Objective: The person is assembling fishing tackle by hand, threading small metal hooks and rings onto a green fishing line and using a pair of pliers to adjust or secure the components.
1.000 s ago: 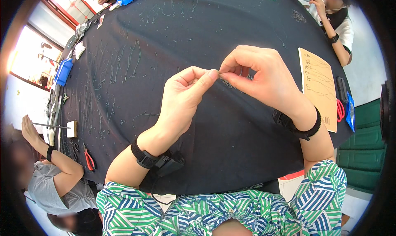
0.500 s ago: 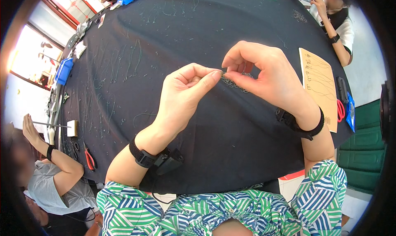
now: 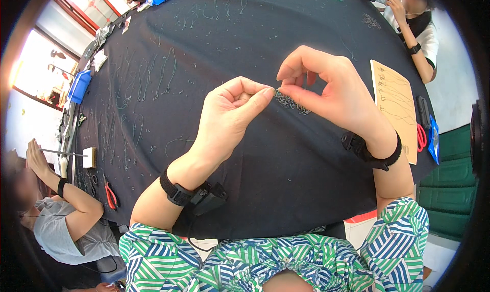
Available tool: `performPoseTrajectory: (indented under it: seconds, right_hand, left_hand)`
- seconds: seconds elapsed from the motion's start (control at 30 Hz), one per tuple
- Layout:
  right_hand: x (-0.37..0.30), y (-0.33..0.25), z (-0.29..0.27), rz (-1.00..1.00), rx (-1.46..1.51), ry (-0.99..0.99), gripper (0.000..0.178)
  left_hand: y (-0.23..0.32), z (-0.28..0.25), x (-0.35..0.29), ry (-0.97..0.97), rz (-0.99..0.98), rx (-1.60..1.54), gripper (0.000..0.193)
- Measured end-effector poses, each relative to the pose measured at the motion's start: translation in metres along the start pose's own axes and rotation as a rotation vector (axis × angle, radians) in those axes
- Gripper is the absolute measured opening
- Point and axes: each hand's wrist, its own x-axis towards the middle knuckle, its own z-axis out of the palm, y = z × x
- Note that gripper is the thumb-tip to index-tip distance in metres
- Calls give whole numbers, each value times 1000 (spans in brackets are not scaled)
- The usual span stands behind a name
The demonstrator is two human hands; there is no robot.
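Above the middle of the black cloth, my two hands meet almost tip to tip. My left hand (image 3: 229,108) is closed in a pinch, thumb pressed on the forefinger, with a tiny dark greenish bit showing at its tip. What it is I cannot make out. My right hand (image 3: 326,90) curves in from the other side, forefinger arched clear and thumb tip close to that bit, against the curled fingers; anything held there is too small to name. Just below the fingertips lies a pile of small shiny metal pieces (image 3: 295,106), partly hidden by the right thumb.
Fine green threads (image 3: 166,75) lie across the black tablecloth (image 3: 306,190). At right are a tan card with lines (image 3: 395,108), red-handled scissors (image 3: 421,137) and a blue packet (image 3: 434,141). Red-handled pliers (image 3: 111,196) and blue bins (image 3: 79,87) are at left. Other people sit around.
My right hand has shifted slightly up and right, widening the gap at the fingertips. My left hand stays nearly still. At the far right, the co-worker's hands have moved a little.
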Motion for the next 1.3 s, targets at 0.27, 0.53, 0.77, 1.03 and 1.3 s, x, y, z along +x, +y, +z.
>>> performPoseTrajectory:
  seconds: [0.27, 0.53, 0.77, 1.03, 1.3]
  right_hand:
    - [-5, -4, 28, 535, 997, -241, 50]
    - [-14, -9, 51, 658, 1148, -440, 29]
    - [-2, 1, 6, 497, 666, -274, 15]
    - [-1, 21, -38, 244, 1208, 16, 17]
    - [-2, 24, -43, 218, 1629, 178, 18]
  left_hand:
    - [10, -1, -1, 5, -110, -289, 19]
    - [20, 11, -6, 75, -24, -470, 18]
    - [18, -6, 1, 103, 63, -320, 14]
    - [9, -13, 5, 97, 69, -214, 13]
    - [6, -15, 6, 74, 41, -206, 12]
